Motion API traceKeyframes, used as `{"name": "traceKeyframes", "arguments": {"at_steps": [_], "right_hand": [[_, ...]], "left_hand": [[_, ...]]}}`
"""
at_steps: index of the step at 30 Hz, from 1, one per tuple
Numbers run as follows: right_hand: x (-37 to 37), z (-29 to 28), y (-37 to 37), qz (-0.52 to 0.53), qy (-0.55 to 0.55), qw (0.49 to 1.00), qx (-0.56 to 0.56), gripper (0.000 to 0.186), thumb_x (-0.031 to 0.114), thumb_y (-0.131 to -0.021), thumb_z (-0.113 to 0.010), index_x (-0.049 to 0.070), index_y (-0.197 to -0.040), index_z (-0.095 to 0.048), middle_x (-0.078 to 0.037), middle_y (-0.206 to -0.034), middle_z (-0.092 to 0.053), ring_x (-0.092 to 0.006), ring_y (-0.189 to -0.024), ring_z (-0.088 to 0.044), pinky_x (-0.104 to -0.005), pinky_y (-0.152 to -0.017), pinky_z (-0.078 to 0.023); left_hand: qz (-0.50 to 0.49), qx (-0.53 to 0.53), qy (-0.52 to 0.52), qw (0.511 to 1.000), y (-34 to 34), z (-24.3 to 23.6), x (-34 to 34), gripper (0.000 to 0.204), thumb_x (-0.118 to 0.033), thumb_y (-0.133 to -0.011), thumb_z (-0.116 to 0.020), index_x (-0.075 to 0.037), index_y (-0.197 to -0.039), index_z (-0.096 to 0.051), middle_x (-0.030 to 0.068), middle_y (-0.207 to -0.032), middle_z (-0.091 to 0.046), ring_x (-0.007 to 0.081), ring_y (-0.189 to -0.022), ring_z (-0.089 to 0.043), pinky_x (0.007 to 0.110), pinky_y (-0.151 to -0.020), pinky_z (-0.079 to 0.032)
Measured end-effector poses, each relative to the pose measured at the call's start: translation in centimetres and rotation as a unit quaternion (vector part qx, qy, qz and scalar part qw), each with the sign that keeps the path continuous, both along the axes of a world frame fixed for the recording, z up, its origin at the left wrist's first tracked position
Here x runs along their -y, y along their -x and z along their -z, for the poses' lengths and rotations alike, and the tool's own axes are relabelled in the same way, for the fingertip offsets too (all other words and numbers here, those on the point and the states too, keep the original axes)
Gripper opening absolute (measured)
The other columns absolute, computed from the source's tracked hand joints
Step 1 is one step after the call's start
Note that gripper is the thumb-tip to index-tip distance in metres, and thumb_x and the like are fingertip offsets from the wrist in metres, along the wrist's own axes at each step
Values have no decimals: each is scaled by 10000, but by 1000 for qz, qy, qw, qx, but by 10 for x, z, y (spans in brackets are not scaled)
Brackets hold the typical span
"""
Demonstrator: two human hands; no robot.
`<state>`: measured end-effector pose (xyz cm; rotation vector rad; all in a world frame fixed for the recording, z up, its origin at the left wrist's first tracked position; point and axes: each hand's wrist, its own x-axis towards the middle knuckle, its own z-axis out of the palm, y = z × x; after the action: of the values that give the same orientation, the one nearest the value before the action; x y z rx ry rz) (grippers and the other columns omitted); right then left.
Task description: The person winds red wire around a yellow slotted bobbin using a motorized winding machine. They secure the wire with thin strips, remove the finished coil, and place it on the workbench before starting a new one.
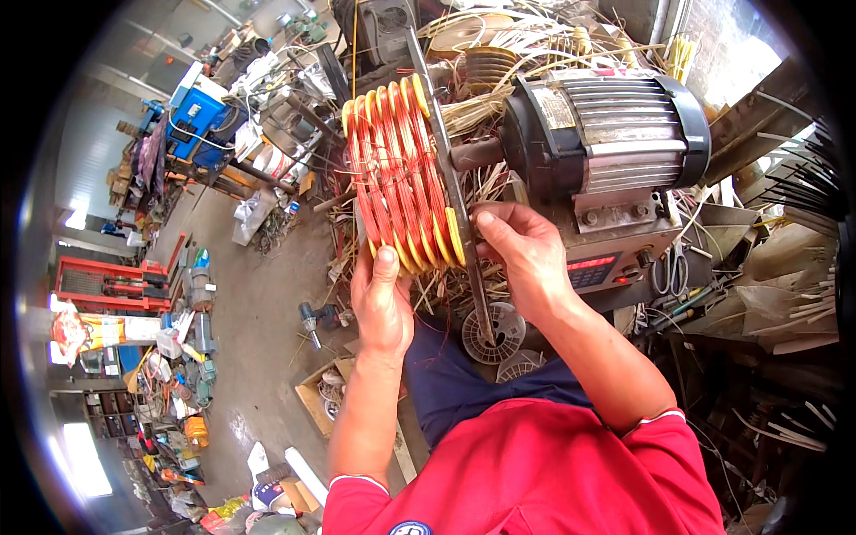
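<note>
A coil former (399, 175) with yellow grooved end pieces, wound with several rows of red copper wire, is mounted against a long metal bar (444, 169) on the shaft of a black-and-silver motor (624, 134). My left hand (382, 299) grips the former's lower left end, thumb on the yellow grooves, other fingers mostly hidden. My right hand (517, 250) has thumb and index finger closed beside the bar at the former's lower right; what lies between them is hidden. Loose thin wire hangs below the former.
A control box (584, 245) with scissors (670, 272) alongside sits below the motor. Cut strips and wire offcuts surround them. A drill-like tool (316, 321) and a cardboard box (316, 392) are lower left. A blue machine (192, 116) and red pallet truck (111, 281) stand farther left.
</note>
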<state>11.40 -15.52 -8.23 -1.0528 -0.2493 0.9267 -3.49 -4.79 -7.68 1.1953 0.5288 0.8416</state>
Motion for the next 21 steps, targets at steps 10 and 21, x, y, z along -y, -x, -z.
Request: {"name": "traceKeyframes", "arguments": {"at_steps": [10, 21], "right_hand": [[-7, -2, 4, 45, -16, 999, -1, 246, 132, -893, -717, -12, -1087, -668, -16, -921, -679, -105, -779, -607, -276, -718, -507], [0, -10, 3, 64, 9, 998, 21, 229, 173, -903, -716, -3, -1045, -681, -31, -960, -679, -113, -844, -618, -274, -727, -526]], "left_hand": [[9, 1, 4, 1000, 0, -2, 1, 500, -360, -1050, -523, -36, -1427, -463, 120, -1370, -588, 253, -1228, -606, 448, -1035, -501], [25, -14, -2, 1000, 0, -7, 4, 557, -428, -1026, -553, -64, -1437, -461, 90, -1374, -589, 241, -1224, -596, 448, -1028, -478]]}}
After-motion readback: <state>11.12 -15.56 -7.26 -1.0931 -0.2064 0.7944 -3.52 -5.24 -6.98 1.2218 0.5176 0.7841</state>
